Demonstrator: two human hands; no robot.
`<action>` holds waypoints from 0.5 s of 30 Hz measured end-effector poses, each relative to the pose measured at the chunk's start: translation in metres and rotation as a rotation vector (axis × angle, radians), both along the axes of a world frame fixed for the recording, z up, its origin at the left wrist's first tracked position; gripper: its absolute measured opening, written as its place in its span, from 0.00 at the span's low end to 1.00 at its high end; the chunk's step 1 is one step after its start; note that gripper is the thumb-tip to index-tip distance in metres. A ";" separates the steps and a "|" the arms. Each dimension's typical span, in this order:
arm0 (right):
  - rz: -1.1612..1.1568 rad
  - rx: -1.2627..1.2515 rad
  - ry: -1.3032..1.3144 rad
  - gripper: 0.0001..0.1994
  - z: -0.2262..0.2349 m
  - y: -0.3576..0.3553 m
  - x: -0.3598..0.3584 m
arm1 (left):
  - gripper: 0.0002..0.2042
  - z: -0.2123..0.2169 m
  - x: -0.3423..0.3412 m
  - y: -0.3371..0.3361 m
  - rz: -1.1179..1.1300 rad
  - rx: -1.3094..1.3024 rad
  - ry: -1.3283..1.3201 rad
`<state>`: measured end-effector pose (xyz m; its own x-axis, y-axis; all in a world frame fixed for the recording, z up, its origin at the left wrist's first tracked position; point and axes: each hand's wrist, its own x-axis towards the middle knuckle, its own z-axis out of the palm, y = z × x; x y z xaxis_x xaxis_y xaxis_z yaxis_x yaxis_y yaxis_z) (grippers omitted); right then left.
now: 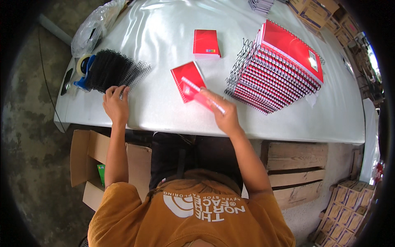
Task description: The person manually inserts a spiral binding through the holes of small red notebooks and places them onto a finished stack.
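I've got the right hand [225, 114] pinching a red notebook [202, 99]; left hand [116, 107] at black coils [108, 70], likely placed beside it for reach, pinch unclear.

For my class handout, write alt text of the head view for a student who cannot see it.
A person's right hand holds a blurred red booklet partly over another red booklet on a pale table, while the left hand is at the near edge of black wire spirals. At right stands a stack of red spiral-bound notebooks.
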<state>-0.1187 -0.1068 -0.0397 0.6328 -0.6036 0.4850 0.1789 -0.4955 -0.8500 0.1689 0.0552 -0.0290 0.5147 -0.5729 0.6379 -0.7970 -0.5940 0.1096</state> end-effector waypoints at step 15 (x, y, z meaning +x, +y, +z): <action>0.047 0.304 0.087 0.13 -0.006 0.010 -0.042 | 0.19 0.047 -0.094 -0.029 -0.602 0.056 1.390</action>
<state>-0.1607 -0.0967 -0.0461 0.6947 -0.6818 0.2294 0.1155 -0.2091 -0.9711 0.0751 0.0261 0.0183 0.3586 -0.9175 -0.1719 -0.2005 -0.2555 0.9458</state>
